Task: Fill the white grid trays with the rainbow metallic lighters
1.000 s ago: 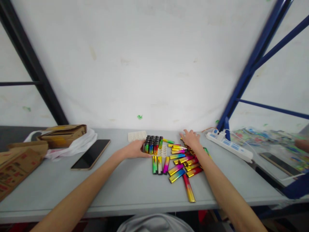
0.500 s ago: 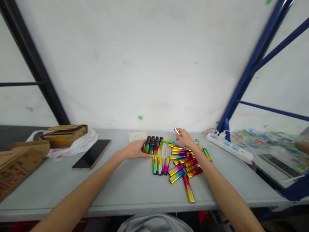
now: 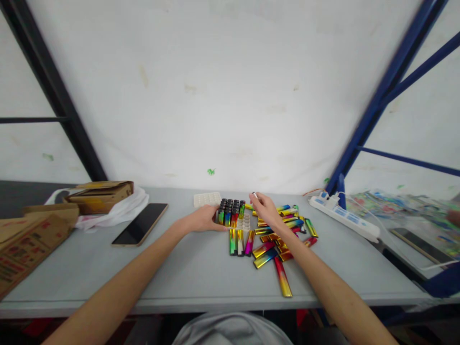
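Several upright lighters with black tops and shiny coloured bodies stand in rows in a white tray, whose right part shows bare holes. My left hand is closed around the left side of this tray and the lighters in it. Pinched in the fingers of my right hand, just right of the rows, is a single lighter, mostly hidden by the fingers. Under and beside my right forearm lies a loose pile of metallic lighters. A short row of lighters lies in front of the tray.
A second white tray lies behind my left hand. To the left are a phone, a cardboard box on a white plastic bag and a cardboard piece. A power strip lies at the right, near a blue frame.
My right hand has moved left toward the rows, and the lighter in it has turned. My left hand keeps its place at the tray. The view has shifted slightly.
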